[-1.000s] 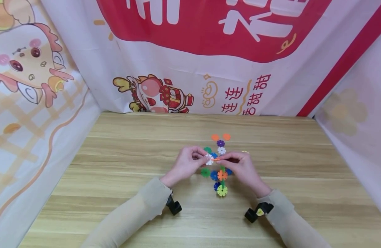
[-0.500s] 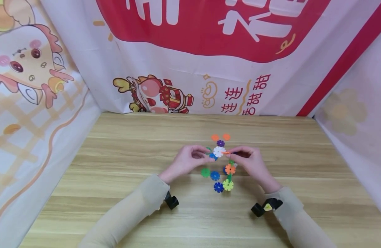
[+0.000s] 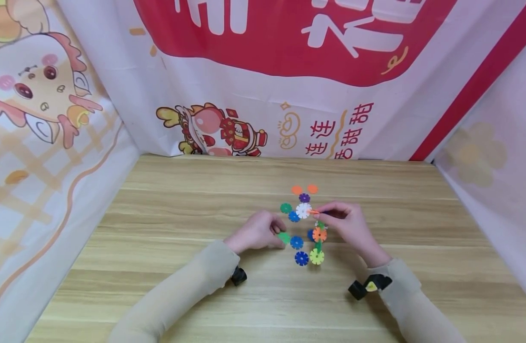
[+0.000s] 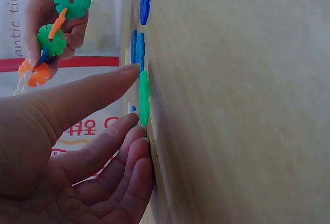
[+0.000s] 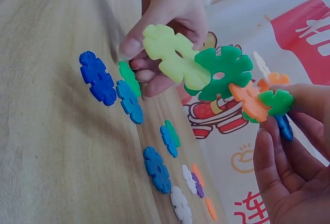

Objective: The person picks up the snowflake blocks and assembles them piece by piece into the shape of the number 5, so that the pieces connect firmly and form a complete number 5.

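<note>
My right hand [image 3: 322, 215] holds a chain of snowflake discs [image 3: 318, 244] above the wooden table [image 3: 181, 200]. In the right wrist view the chain [image 5: 221, 72] runs yellow, green, orange, small green and blue, and my right hand [image 5: 273, 131] pinches its blue and green end. My left hand [image 3: 276, 233] is low on the table and pinches a loose green disc [image 3: 283, 237] between thumb and fingertips. The left wrist view shows that green disc [image 4: 143, 97] lying flat under my thumb, with the chain [image 4: 56, 33] held off to the side.
Loose discs lie on the table: two orange [image 3: 304, 189], a purple [image 3: 304, 197], a white [image 3: 303, 210], a green [image 3: 286, 207] and three blue [image 3: 296, 242]. Printed cloth walls [image 3: 263, 71] enclose the table at the back and both sides.
My left hand has let go of the chain and dropped toward me onto the loose green disc. My right hand has carried the chain a little to the right.
</note>
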{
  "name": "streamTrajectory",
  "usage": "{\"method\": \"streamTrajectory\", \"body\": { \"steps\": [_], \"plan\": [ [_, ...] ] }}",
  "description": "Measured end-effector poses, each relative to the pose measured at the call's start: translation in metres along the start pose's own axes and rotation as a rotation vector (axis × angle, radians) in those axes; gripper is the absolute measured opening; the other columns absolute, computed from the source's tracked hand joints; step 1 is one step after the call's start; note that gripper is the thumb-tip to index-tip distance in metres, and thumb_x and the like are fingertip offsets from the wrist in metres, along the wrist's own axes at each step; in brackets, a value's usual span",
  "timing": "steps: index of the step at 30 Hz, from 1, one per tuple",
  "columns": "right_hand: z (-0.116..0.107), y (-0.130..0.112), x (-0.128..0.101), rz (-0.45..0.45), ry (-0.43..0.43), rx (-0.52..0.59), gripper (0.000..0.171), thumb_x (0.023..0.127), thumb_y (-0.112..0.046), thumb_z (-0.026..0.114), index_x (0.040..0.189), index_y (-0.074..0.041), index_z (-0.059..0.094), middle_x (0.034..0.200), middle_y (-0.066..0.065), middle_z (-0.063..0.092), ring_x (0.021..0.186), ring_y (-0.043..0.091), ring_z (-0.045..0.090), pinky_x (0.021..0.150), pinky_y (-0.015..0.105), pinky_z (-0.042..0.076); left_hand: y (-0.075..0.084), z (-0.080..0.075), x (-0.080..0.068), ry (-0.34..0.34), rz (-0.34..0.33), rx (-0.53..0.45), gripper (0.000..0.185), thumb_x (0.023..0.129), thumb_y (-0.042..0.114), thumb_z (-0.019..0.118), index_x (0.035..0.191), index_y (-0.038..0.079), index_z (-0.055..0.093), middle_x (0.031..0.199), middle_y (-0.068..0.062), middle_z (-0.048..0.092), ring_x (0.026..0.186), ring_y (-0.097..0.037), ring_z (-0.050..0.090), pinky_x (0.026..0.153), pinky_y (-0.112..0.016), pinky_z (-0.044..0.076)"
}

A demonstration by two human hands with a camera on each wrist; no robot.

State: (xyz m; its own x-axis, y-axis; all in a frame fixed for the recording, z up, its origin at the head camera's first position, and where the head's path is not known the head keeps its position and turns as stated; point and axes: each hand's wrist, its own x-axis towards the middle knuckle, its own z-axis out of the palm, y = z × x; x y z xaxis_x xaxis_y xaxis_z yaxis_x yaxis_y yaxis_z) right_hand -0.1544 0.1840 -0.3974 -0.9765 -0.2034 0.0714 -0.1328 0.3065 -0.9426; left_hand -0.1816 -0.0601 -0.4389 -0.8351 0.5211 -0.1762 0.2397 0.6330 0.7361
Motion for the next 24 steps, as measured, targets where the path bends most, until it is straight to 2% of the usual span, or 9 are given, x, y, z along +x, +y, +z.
{"method": "streamTrajectory", "body": {
  "steps": [10, 15, 19, 24],
  "plan": [
    [0.000, 0.005, 0.001, -0.035, -0.027, 0.003, 0.022, 0.086, -0.021, 0.070, 0.102, -0.005, 0.069, 0.098, 0.005, 0.068, 0.088, 0.027, 0.061, 0.072, 0.041, 0.052, 0.006, 0.005, 0.004, 0.025, -0.049, 0.077, 0.031, 0.065, 0.015, 0.085, 0.092, 0.011, 0.069, 0.082, 0.002, 0.062, 0.073, -0.010, 0.055, 0.068, -0.024, 0.047],
    [-0.001, 0.023, 0.007, -0.039, -0.022, -0.006, 0.021, 0.085, -0.027, 0.071, 0.100, -0.013, 0.071, 0.098, 0.002, 0.068, 0.087, 0.026, 0.061, 0.070, 0.038, 0.052, 0.006, 0.005, 0.005, 0.033, -0.049, 0.060, 0.030, 0.065, 0.013, 0.086, 0.087, 0.013, 0.065, 0.080, 0.000, 0.061, 0.070, -0.012, 0.055, 0.065, -0.026, 0.047],
    [-0.001, 0.033, 0.009, -0.038, -0.011, -0.018, 0.023, 0.083, -0.034, 0.072, 0.098, -0.017, 0.072, 0.097, 0.000, 0.068, 0.086, 0.024, 0.061, 0.068, 0.034, 0.052, 0.005, 0.003, 0.004, 0.022, -0.043, -0.025, 0.030, 0.067, 0.008, 0.084, 0.088, 0.014, 0.063, 0.080, -0.001, 0.062, 0.070, -0.014, 0.058, 0.063, -0.028, 0.049],
    [-0.001, 0.031, 0.008, -0.029, -0.012, -0.005, 0.024, 0.083, -0.032, 0.072, 0.099, -0.014, 0.071, 0.098, 0.001, 0.068, 0.086, 0.023, 0.061, 0.068, 0.033, 0.052, 0.004, -0.001, 0.003, 0.020, -0.038, -0.147, 0.024, 0.072, 0.006, 0.080, 0.089, 0.013, 0.065, 0.080, 0.000, 0.064, 0.070, -0.016, 0.061, 0.059, -0.030, 0.053]
  ]
}}
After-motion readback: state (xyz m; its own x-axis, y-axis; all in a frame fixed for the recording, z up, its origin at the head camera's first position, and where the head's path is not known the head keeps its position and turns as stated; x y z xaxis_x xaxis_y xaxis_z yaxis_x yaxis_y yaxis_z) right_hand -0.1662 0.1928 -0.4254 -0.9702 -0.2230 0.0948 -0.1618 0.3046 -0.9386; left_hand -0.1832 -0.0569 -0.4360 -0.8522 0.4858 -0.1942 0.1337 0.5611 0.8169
